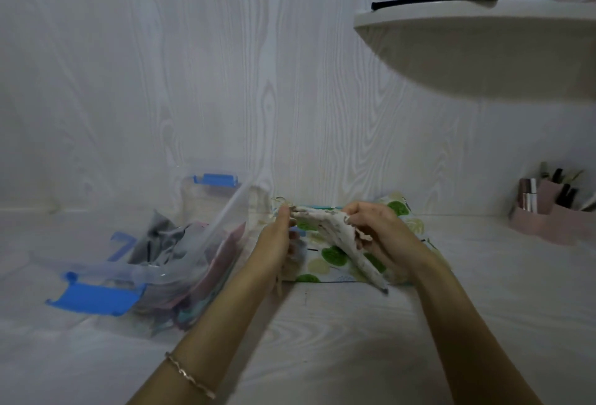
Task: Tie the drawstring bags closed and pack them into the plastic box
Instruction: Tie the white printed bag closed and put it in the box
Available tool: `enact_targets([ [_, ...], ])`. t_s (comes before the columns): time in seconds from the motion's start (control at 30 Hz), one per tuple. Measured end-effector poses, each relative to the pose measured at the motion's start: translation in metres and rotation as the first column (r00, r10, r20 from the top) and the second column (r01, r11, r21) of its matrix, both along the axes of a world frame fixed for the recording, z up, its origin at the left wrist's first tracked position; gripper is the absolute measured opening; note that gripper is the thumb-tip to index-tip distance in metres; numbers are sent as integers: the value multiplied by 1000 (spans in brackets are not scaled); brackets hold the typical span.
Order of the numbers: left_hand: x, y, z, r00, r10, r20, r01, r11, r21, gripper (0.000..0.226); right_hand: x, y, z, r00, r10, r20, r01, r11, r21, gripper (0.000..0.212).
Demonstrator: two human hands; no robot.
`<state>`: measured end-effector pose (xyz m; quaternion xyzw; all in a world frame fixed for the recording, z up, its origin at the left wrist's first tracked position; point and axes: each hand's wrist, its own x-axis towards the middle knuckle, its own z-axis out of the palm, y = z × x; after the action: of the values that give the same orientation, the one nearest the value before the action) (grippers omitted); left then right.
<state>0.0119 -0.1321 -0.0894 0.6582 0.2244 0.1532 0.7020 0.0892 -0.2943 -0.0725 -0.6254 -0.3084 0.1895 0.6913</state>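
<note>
A pale printed drawstring bag point(325, 230) is held up over the table between both hands. My left hand point(277, 243) pinches its top left end. My right hand point(377, 237) grips the gathered cloth on the right, and the bag's narrow end hangs down towards me. Beneath it lies a pile of bags with green leaf prints point(335, 259). The clear plastic box point(193, 259) with blue clips stands at the left, holding several grey and pink bags.
The box's clear lid point(96, 279) with a blue clip lies in front of the box at the left. A pink organiser point(548, 214) with cosmetics stands at the right by the wall. A white shelf point(477, 50) juts out overhead at the upper right.
</note>
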Motion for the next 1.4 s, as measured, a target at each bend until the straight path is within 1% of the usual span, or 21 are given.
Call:
enact_targets([
  [0.1,-4,5,3,999,19,29,-19,1000,13,44,0,-4,1,995,95,-34,-94,995,18,17],
  [0.23,-10,7,12,990,-106,88,122,971,-204,41,-8,-9,7,977,190,-99,-174,973,152,16],
  [0.33,-11,8,18,978,-157,137,191,938,-289,38,-15,-10,12,967,221,-126,-195,962,190,12],
  [0.4,-12,10,21,972,-169,163,208,941,-268,38,-16,-6,10,963,213,-164,-176,961,212,8],
  [0.47,-16,10,23,975,-137,174,165,974,-156,37,-12,-3,5,967,176,-186,-134,966,219,9],
  [0.5,-18,10,24,980,-93,178,110,990,-88,38,-8,-1,1,978,132,-163,-104,981,166,11],
  [0.57,-22,10,27,979,-1,204,-3,1000,18,38,-3,-1,-4,1000,-17,-1,17,997,-69,13],
  [0.63,-27,10,32,965,61,256,-81,994,72,37,1,-2,-10,963,-140,232,205,936,-286,18],
  [0.67,-30,9,36,954,76,290,-104,991,84,36,3,-1,-13,933,-186,307,290,895,-338,22],
  [0.73,-39,7,40,936,91,341,-128,988,88,36,6,2,-18,884,-258,390,408,832,-375,31],
  [0.83,-50,7,43,922,89,377,-129,988,83,38,10,7,-24,825,-305,476,513,757,-404,30],
  [0.93,-61,17,49,892,91,442,-114,993,27,40,18,7,-31,782,-332,528,578,705,-412,28],
  [1.07,-71,20,47,872,205,445,-239,971,21,41,20,8,-39,754,-356,552,626,643,-441,31],
  [1.1,-73,19,47,862,214,460,-267,962,52,41,15,12,-34,776,-381,504,607,670,-428,29],
  [1.13,-75,17,47,856,201,477,-274,958,88,40,11,15,-28,823,-432,369,558,737,-381,26],
  [1.17,-76,15,50,854,162,494,-252,960,122,39,7,19,-20,878,-462,126,478,831,-283,23],
  [1.2,-78,13,55,858,106,503,-208,966,151,38,4,22,-14,903,-398,-165,378,915,-139,22],
  [1.23,-80,11,61,859,49,510,-157,973,171,37,0,23,-8,879,-224,-422,269,962,50,22],
  [1.27,-82,9,68,857,0,516,-113,976,186,37,-3,25,-2,819,-28,-573,196,952,234,23],
  [1.33,-84,4,77,844,-64,532,-66,973,221,37,-11,30,9,714,215,-666,145,886,440,27],
  [1.4,-84,1,82,834,-102,543,-47,966,254,37,-18,39,15,658,348,-668,112,832,543,22],
])
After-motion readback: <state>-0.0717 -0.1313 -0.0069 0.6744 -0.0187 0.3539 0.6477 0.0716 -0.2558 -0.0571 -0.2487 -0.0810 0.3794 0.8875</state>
